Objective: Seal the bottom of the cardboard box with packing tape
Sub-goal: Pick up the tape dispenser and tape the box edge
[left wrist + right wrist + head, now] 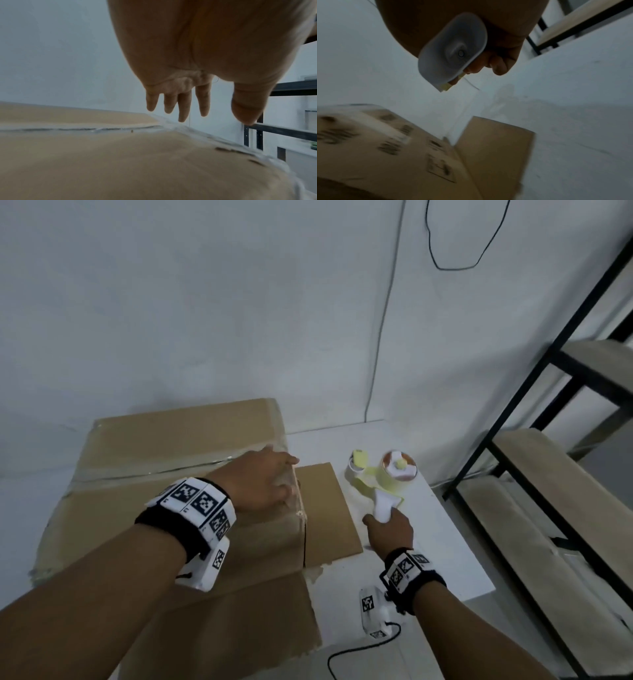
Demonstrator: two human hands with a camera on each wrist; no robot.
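A brown cardboard box [154,446] stands upside down on a white table [445,542], its upper face [85,162] crossed by a strip of clear tape [178,469] along the centre seam. My left hand [263,481] hovers flat over the box's right edge, fingers [183,108] straight and spread. A yellow-and-white tape dispenser [387,474] lies on the table right of the box. My right hand [388,525] grips its white handle [453,54]. A loose box flap [329,511] sticks out sideways toward the dispenser.
A black metal shelf rack with pale boards [548,474] stands at the right of the table. A white wall [205,302] lies close behind the box, with a black cable [462,251] hanging on it. Another cable [359,648] trails from my right wrist.
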